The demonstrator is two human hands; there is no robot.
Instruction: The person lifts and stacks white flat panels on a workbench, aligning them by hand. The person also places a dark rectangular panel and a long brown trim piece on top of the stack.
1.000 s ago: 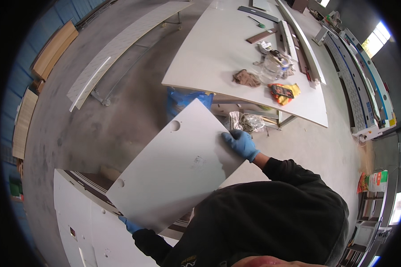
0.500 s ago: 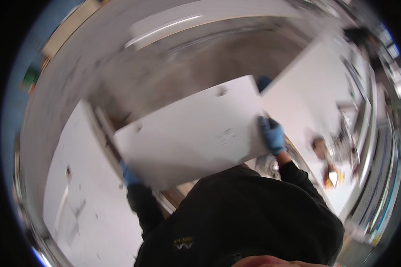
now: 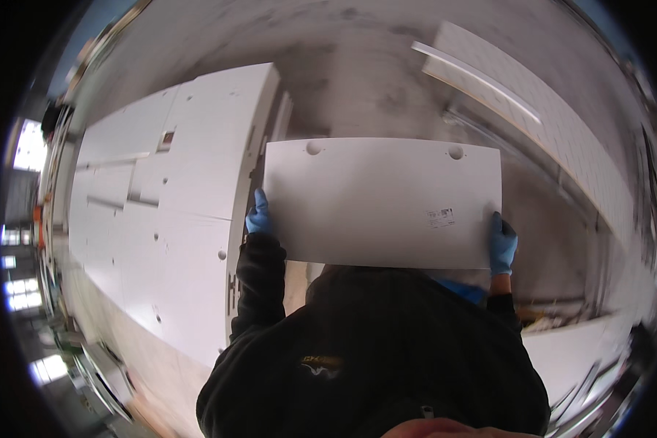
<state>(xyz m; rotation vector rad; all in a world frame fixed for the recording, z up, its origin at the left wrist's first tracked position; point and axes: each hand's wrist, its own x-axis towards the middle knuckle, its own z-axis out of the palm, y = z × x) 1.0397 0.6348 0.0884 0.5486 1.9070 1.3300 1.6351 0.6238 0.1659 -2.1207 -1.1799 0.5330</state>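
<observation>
The white panel (image 3: 383,201) has swung level — left hand (image 3: 258,217) and right hand (image 3: 501,244) each clench an end, beside the long white tabletop (image 3: 175,219).

Near edge of flat white rectangular board (image 3: 383,201) hidden behind black-sleeved torso. Palms of blue-gloved left hand (image 3: 258,216) and right hand (image 3: 501,244) hidden behind board. Small printed label (image 3: 441,217) unreadable. Surroundings at right rim motion-blurred.

A panel (image 3: 383,201) is held between the left hand (image 3: 258,216) and right hand (image 3: 501,244); stacked boards (image 3: 175,212) lie to its left.
</observation>
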